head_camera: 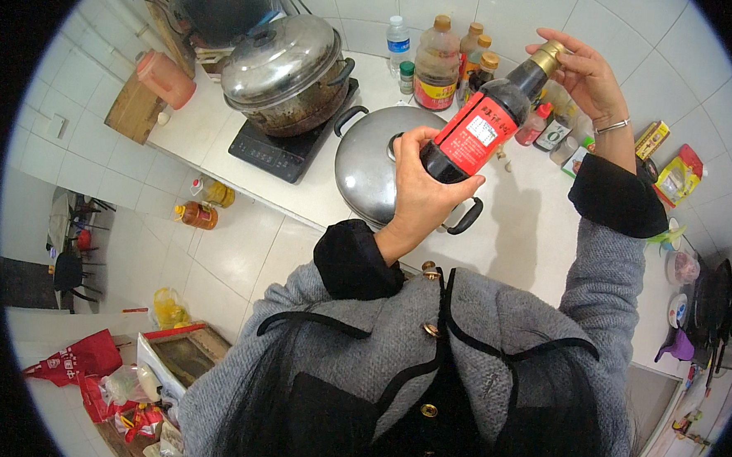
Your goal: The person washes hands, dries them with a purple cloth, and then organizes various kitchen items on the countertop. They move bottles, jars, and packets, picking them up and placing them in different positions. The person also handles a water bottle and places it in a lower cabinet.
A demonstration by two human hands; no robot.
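My left hand (423,194) grips the lower part of a dark sauce bottle (483,132) with a red label, tilted with its neck up and to the right. My right hand (582,75) has its thumb and fingers around the gold cap (549,57) at the bottle's top, and the cap is on the neck. Below the bottle, partly hidden by my left hand, a wide pan with a domed metal lid (369,160) and black side handles sits on the white counter.
A lidded steel pot (287,69) stands on a black induction cooker (295,156) at the left. Several bottles, among them a large one with a brown cap (437,64), line the tiled wall. Yellow packets (679,176) and dark pans (716,296) are at the right.
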